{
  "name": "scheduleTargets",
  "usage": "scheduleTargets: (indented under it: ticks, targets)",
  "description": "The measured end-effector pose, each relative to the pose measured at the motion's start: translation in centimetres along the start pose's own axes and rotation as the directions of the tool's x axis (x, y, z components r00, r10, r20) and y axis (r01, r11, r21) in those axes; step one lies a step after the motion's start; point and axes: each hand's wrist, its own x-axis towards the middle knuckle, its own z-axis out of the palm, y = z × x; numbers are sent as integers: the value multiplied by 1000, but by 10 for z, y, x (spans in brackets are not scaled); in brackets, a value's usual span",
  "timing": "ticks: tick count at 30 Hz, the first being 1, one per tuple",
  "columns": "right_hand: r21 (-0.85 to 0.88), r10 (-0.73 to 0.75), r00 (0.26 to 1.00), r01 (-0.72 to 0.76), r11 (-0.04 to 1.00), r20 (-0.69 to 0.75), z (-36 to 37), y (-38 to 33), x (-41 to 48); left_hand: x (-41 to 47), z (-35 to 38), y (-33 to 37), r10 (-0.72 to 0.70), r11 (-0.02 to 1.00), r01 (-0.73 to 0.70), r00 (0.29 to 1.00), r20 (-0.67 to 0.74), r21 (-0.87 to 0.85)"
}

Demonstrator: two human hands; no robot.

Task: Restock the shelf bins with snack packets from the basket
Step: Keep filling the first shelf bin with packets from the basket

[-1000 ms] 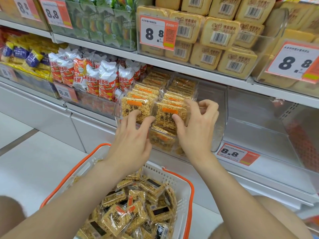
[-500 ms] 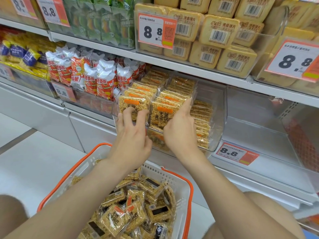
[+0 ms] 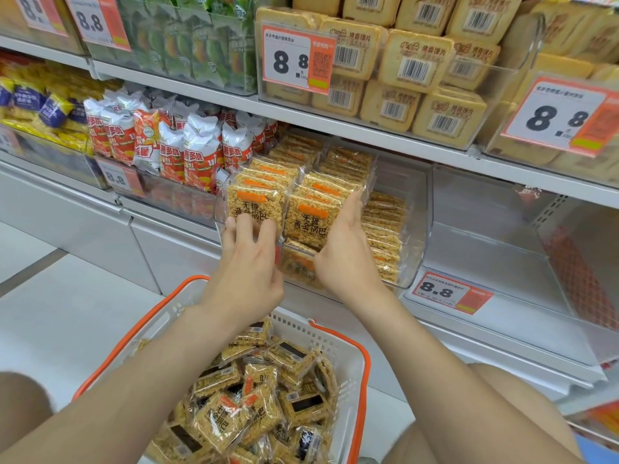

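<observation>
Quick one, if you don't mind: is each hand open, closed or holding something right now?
Left hand: open, fingers pressing the left packet row.
Right hand: open, fingers flat against the right packet row.

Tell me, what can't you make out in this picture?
Head view:
Lower front of the clear plastic shelf bin: hidden behind left hand and right hand.
Fine print on the orange-and-white price tag: too small.
Near end of the white orange-rimmed basket: cut off by bottom edge.

Light: bright and even; I see soft shade under the shelf (image 3: 368, 133).
Glare: faint sheen on the clear bin (image 3: 413, 229).
Blur: blue packets (image 3: 50, 107) at left look soft.
Edges: shelf lines bow.
</observation>
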Motion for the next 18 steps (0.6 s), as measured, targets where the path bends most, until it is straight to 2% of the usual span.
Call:
scheduleTargets:
  ticks: [3,6,7,9,11,12,14,16,18]
  targets:
    - [-103,-28,981,9,995,-193,2,2,-5,-1,-3,-5,32,999,-32,999,38,-10]
    - [-274,-104,925,-1,962,-366,4,2,-11,-6,-5,-9,60,998,-59,998,9,-19]
    - [-311,-165,898,33,950,-408,3,2,-14,-8,-6,-10,65,998,-65,998,-20,-7]
    - [-328,-327,843,192,925,-428,3,-1,-21,-12,-7,-12,109,992,-103,991,-80,74]
    - [-267,-446,842,373,888,-305,8,-5,-32,-15,-8,-18,151,977,-140,987,-62,161]
    - [-218,-469,859,427,878,-206,13,-6,-37,-18,-8,-22,134,976,-133,991,1,171]
    - [-156,-462,887,458,875,12,30,-5,-46,-22,-4,-34,6,984,-41,980,201,174]
    - [-184,-380,896,423,887,230,52,1,-47,-26,5,-47,-109,963,-4,909,402,271]
    - [-241,-296,869,410,880,396,75,8,-45,-32,16,-59,-159,926,-69,820,549,371]
